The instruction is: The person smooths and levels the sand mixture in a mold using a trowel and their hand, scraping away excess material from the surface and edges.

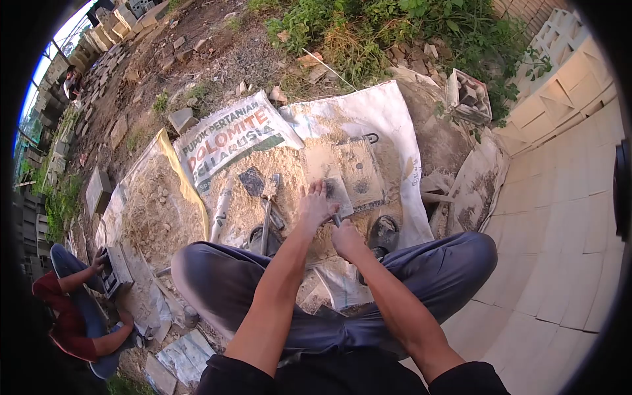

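My left hand (315, 205) lies flat, fingers stretched, on a sand-coloured flat piece (321, 164) dusted with powder. My right hand (347, 239) is closed around the handle of what looks like a trowel (338, 196), its grey blade resting against that piece. Just right of the blade is a square mould (361, 172) filled with pale powder, with dark spots on its face and a metal loop at its top corner. Left of my hands, a small shovel (251, 181) and a narrower tool caked with powder (271, 187) lie on the powder.
Printed white sacks (230, 135) are spread under the work, with a heap of pale powder (158, 197) at left. A co-worker (82, 309) in a red shirt handles a block mould (118, 271). Pale blocks (553, 243) are stacked at right; a crate-like mould (469, 99) stands beyond.
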`<state>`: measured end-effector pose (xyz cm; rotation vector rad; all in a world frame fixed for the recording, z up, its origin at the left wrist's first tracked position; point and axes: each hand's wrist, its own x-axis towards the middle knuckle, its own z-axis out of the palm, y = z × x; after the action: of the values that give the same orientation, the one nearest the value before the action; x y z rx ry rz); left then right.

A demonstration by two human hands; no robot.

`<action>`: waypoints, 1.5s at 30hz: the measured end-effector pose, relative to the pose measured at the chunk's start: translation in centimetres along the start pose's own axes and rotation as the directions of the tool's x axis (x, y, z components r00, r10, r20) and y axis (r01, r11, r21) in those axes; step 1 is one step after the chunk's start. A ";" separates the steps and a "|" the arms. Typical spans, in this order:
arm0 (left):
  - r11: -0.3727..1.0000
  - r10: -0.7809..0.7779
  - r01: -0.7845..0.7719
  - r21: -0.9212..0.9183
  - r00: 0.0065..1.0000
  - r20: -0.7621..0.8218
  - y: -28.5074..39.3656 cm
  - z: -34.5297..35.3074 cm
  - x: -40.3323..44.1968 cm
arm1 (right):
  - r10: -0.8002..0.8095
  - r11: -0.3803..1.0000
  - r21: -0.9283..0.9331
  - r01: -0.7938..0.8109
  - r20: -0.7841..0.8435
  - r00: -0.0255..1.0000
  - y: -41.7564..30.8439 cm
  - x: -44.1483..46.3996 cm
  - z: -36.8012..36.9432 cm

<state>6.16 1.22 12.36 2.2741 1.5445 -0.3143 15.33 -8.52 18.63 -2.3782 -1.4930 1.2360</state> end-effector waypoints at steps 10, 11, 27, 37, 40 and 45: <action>0.998 0.042 -0.046 0.038 0.993 0.112 3.2 1.8 -5.3 | -0.025 0.999 -0.026 0.026 0.030 0.999 4.2 -4.9 0.8; 0.997 0.053 -0.059 0.045 0.991 0.120 3.4 2.0 -5.6 | -0.035 0.998 -0.059 0.039 0.068 0.997 4.6 -5.1 0.7; 0.996 -0.009 0.000 -0.085 0.995 -0.100 -1.9 -7.1 5.9 | -0.206 0.979 -0.029 0.204 -0.173 0.963 -4.8 3.7 -5.7; 0.986 -0.012 -0.014 -0.168 0.988 -0.156 -5.2 -0.6 7.3 | -0.081 0.995 -0.055 0.081 -0.008 0.997 -5.0 7.2 -0.1; 0.990 -0.002 -0.012 -0.139 0.995 -0.104 -3.2 -0.5 4.2 | -0.018 1.000 -0.015 0.018 -0.016 1.000 -3.6 3.5 -0.2; 0.998 -0.026 0.032 -0.057 0.994 0.102 0.2 -0.1 -1.6 | 0.035 0.999 0.040 -0.035 -0.001 0.999 -0.1 -1.7 1.3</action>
<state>5.78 -0.12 13.10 2.1586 1.5173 -0.3811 14.08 -10.20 18.81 -2.3892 -1.4189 1.2579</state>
